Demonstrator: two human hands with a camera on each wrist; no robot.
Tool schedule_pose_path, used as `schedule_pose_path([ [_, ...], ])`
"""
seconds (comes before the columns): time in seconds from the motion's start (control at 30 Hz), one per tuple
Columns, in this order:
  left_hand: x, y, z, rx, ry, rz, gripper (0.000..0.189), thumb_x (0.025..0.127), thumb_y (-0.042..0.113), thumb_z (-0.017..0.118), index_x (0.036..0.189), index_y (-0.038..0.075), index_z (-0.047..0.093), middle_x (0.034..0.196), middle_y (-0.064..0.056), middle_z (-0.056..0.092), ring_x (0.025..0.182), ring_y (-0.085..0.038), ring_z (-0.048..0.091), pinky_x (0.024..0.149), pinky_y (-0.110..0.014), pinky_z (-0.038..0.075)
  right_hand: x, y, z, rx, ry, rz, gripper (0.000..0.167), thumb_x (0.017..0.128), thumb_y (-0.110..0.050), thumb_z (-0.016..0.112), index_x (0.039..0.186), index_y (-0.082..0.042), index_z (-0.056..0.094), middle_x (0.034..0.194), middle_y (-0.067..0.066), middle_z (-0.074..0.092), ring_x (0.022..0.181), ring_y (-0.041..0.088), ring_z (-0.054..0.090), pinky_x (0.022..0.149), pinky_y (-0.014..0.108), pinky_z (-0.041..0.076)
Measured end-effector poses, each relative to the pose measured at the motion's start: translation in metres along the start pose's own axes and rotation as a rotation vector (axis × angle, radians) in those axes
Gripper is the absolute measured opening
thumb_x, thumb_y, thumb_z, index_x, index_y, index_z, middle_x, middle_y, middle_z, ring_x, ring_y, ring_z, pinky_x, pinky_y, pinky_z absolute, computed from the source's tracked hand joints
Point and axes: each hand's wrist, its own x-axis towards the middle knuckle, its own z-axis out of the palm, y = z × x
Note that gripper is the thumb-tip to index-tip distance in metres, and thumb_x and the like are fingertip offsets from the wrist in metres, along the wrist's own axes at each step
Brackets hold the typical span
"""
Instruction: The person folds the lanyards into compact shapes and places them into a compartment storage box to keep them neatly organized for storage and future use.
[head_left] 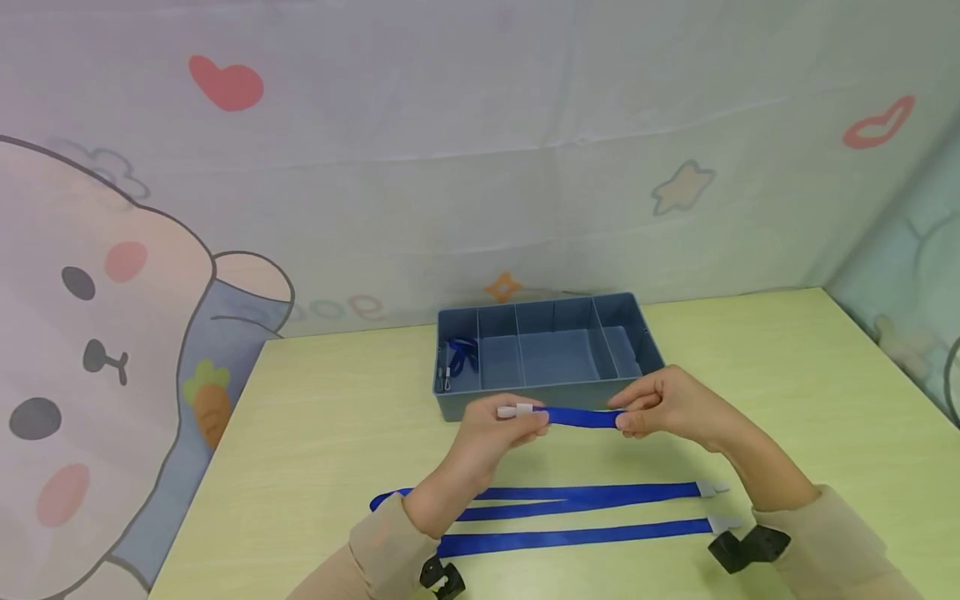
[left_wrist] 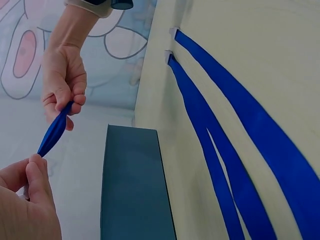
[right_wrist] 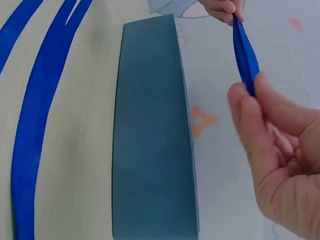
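Note:
Between my two hands, above the table and in front of the tray, a folded blue lanyard (head_left: 579, 417) is stretched level. My left hand (head_left: 498, 433) pinches its end beside the white plastic clip (head_left: 517, 410). The other end is pinched between thumb and fingers of my right hand (head_left: 667, 408). In the right wrist view the held lanyard (right_wrist: 244, 55) shows as layered strap. Two more blue lanyards lie lengthwise on the table below: the nearer lanyard (head_left: 577, 537) and the farther lanyard (head_left: 592, 497), their white ends to the right. My left forearm hides part of them.
A blue-grey divided tray (head_left: 540, 390) stands at the back of the table (head_left: 315, 467). Its left compartment holds a coiled blue lanyard (head_left: 463, 354) with a metal hook. Behind hangs a printed cloth (head_left: 450, 208). Dark wrist mounts sit at both sleeves.

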Motion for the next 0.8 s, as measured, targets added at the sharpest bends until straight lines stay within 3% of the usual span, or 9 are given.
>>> schedule_pose_path([
  [0.23,0.0,-0.002,0.002,0.012,0.009,0.023,0.025,0.084,0.009,0.069,0.104,-0.006,0.066,0.093,-0.011,0.065,0.085,-0.019,0.067,0.082,-0.031,0.053,0.002,-0.007,0.004,-0.063,0.064,0.022,0.026,0.083,-0.012,0.07,0.095,0.01,0.065,0.078,0.011,0.068,0.072,0.025,0.065,0.07,0.035,0.056],
  [0.57,0.001,-0.003,0.012,0.0,0.093,0.022,0.024,0.082,0.008,0.071,0.102,-0.005,0.067,0.09,-0.007,0.065,0.082,-0.018,0.067,0.08,-0.031,0.054,0.003,-0.016,0.019,-0.083,0.279,0.051,0.012,0.079,-0.005,0.069,0.082,0.006,0.065,0.067,0.009,0.063,0.06,0.021,0.058,0.059,0.032,0.054],
  [0.8,0.001,-0.001,0.017,-0.038,0.126,0.024,0.024,0.081,0.008,0.072,0.1,-0.005,0.066,0.086,-0.007,0.065,0.078,-0.016,0.067,0.077,-0.029,0.055,0.0,-0.025,0.025,-0.079,0.316,0.071,0.008,0.078,-0.001,0.067,0.078,0.005,0.063,0.063,0.007,0.06,0.057,0.021,0.057,0.057,0.032,0.053],
])
